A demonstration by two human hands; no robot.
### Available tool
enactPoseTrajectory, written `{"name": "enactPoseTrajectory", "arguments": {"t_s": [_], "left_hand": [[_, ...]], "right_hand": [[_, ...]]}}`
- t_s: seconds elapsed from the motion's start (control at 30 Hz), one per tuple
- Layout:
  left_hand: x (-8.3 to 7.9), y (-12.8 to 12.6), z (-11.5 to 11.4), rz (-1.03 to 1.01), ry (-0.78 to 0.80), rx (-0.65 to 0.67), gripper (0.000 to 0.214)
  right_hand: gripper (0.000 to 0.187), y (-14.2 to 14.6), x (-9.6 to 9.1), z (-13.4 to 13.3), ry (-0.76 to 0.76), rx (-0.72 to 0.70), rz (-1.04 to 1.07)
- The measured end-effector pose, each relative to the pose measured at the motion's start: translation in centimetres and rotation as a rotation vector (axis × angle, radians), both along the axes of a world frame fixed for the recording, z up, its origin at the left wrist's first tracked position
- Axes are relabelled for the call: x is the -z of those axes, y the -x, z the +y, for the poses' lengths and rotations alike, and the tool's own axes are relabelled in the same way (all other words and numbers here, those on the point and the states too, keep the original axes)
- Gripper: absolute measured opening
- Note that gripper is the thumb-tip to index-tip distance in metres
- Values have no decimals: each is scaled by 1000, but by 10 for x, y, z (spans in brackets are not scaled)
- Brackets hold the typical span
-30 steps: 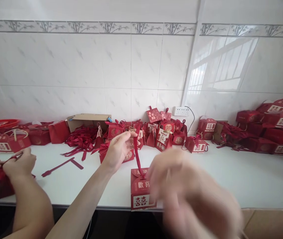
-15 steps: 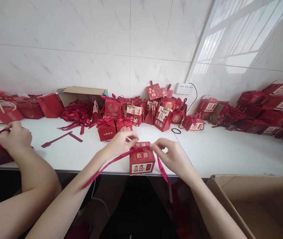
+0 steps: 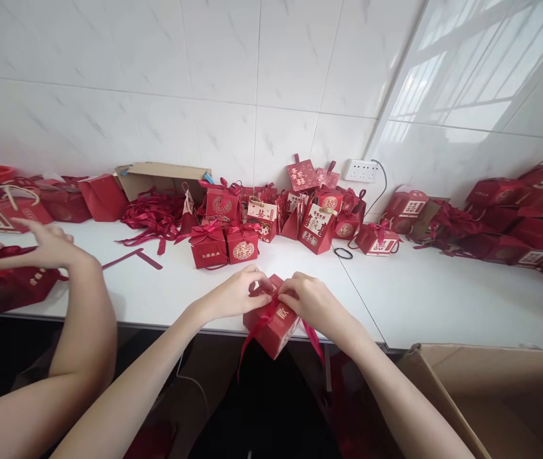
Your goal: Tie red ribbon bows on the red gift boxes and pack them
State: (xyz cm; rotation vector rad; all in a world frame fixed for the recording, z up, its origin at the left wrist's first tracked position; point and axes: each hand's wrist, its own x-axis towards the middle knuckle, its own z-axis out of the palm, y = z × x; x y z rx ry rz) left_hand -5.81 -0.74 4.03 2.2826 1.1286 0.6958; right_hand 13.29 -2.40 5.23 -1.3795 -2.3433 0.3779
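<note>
A small red gift box [image 3: 278, 328] with pale lettering sits turned at the table's front edge, partly over it. Across its top runs a dark red ribbon [image 3: 266, 313], its loose ends hanging down on both sides. My left hand [image 3: 245, 293] pinches the ribbon at the middle of the box top, a small loop showing by its fingers. Close against it, my right hand [image 3: 307, 299] pinches the ribbon from the other side. My fingers hide the ribbon's crossing point.
Finished boxes [image 3: 224, 245] with bows stand behind my hands. A ribbon heap [image 3: 154, 213] lies back left, stacked boxes [image 3: 515, 220] at right. A co-worker's hand [image 3: 51, 245] is over another box [image 3: 13, 287] at left. An open carton [image 3: 443, 389] stands front right. A black ring [image 3: 343, 253] lies behind.
Both my hands have come together over the box top, bringing the ribbon to its middle. The box has turned and tilted. The co-worker's hand at left has lifted and spread its fingers.
</note>
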Motion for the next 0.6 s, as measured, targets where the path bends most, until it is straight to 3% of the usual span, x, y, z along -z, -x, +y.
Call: {"name": "enactPoseTrajectory", "arguments": {"t_s": [0.3,0.47,0.6], "left_hand": [[5,-14,-17,-102,80,-163,13],[2,-19,-22,34,23,-228,12],[-2,-24,-16,138,-121,-143,7]], "right_hand": [[15,0,-12,-9,56,30,-109],[20,-1,-16,-2,96,-43,-144],[15,-9,-8,1,84,-118,-3]]}}
